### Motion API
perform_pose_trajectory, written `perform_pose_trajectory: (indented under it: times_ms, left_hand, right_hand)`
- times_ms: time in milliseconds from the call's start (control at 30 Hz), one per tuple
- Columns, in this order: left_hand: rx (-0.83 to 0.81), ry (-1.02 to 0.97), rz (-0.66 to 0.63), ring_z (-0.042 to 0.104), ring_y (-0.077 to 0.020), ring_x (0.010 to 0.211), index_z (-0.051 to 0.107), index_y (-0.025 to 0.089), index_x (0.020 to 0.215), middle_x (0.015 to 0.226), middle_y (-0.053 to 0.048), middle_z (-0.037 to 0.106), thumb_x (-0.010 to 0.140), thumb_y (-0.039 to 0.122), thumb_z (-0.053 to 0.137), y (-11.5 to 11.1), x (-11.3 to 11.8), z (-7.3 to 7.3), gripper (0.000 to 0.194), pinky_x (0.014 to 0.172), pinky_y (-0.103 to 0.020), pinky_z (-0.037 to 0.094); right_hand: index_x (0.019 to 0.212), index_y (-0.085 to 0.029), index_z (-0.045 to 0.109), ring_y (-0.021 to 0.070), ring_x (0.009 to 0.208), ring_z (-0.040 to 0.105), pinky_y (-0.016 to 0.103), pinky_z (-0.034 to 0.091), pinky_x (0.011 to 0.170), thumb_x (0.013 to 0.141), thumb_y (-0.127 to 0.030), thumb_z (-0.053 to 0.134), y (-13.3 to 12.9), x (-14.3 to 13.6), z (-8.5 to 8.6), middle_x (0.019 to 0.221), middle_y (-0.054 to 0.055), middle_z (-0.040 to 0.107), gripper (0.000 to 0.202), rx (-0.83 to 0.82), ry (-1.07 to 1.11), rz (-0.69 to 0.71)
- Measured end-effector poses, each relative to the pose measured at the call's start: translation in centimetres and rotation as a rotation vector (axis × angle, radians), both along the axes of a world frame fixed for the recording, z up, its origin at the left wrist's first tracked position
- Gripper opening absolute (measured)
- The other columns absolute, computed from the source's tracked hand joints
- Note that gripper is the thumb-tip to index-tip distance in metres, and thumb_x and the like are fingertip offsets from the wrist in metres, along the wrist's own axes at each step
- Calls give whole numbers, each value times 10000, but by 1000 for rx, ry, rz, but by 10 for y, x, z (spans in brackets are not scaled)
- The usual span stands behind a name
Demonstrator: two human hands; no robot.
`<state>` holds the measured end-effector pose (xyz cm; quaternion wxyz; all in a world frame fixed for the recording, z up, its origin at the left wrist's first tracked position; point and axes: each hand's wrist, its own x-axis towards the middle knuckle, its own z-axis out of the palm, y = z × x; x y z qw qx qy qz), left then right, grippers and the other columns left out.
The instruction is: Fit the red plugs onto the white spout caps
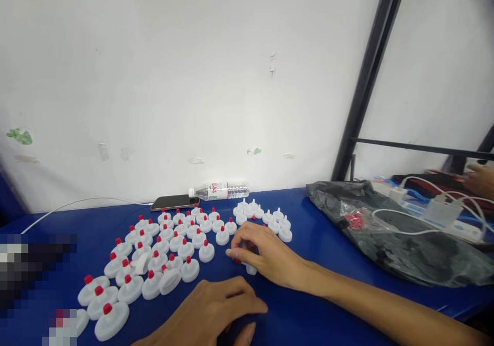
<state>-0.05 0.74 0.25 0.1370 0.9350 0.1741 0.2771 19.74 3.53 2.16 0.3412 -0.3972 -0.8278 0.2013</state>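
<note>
My right hand (266, 256) is bent over the blue table, thumb and fingers drawn together around a small red piece; a white nozzle-like part shows just under the palm. My left hand (219, 307) is near the front edge of the view, palm down, thumb and fingers apart, with nothing seen in it. To the left stand many round white caps (185, 248) with red tips, a few of them tilted. Beyond my right hand is a group of white caps with bare pointed spouts (284, 233).
A plastic bottle (224, 190) lies by the wall beside a phone (173, 202) with a white cable. At right, a black plastic bag (401, 248) lies under chargers, cables and a small bag of red pieces (354, 219). Another person's hand (480, 180) shows at the far right.
</note>
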Motion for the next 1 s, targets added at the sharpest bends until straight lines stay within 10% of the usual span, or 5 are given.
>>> perform_pose_trajectory:
  times_ms: [567, 833, 1000]
  left_hand:
    - [124, 23, 162, 760, -239, 997, 704, 310, 1195, 1240, -16, 739, 843, 143, 617, -20, 2, 17, 399, 820, -308, 635]
    - [171, 143, 191, 767, -249, 949, 714, 296, 1190, 1174, -17, 765, 830, 133, 601, -17, 6, 22, 412, 745, -312, 644]
    - [132, 242, 344, 731, -304, 1080, 696, 285, 1233, 1365, -63, 660, 931, 222, 453, -7, 0, 12, 392, 812, -433, 648]
  right_hand:
    - [1073, -200, 613, 148, 927, 675, 312, 585, 837, 1030, -318, 477, 6, -6, -14, 1066, 46, 622, 186, -425, 410, 136]
    - [1070, -245, 674, 138, 986, 602, 272, 476, 887, 1017, -105, 434, -1, -2, -8, 1094, 31, 611, 283, 133, -21, 30]
    - [1165, -206, 624, 215, 1000, 627, 340, 440, 889, 1028, -210, 460, 7, 20, 21, 1094, 80, 674, 213, 408, -400, -314]
